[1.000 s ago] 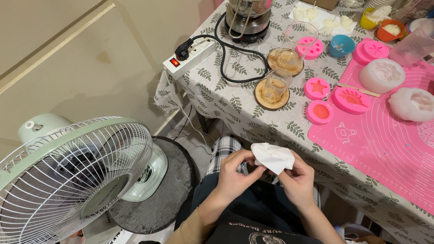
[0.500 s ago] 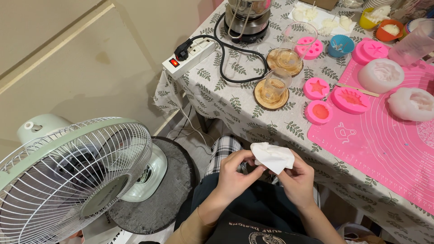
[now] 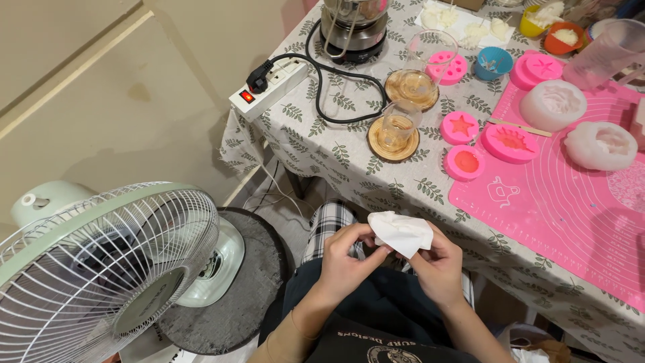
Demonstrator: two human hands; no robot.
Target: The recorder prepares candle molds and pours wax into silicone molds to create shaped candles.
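Crumpled white tissue sits bunched between both hands above the person's lap, just off the near edge of the worktop. It is soft and creased, folded over on itself, with one rounded corner jutting up to the left and a loose flap hanging toward the right.

Compared with the earlier frames, the tissue keeps nearly the same shape and the hands have hardly changed their grip. The view itself has shifted: the worktop and its items now sit a little higher and further left, and the fan appears slightly lower.

The left hand comes up from below with its wrist bent, its fingers curled and pinching the tissue's left edge. The right hand mirrors it, palm turned inward, thumb and fingers closed on the tissue's right side. Both forearms angle in from the bottom, meeting over dark clothing and a checked trouser leg.

On the worktop beyond lie a pink silicone mat, pink moulds and a glass on a round coaster.
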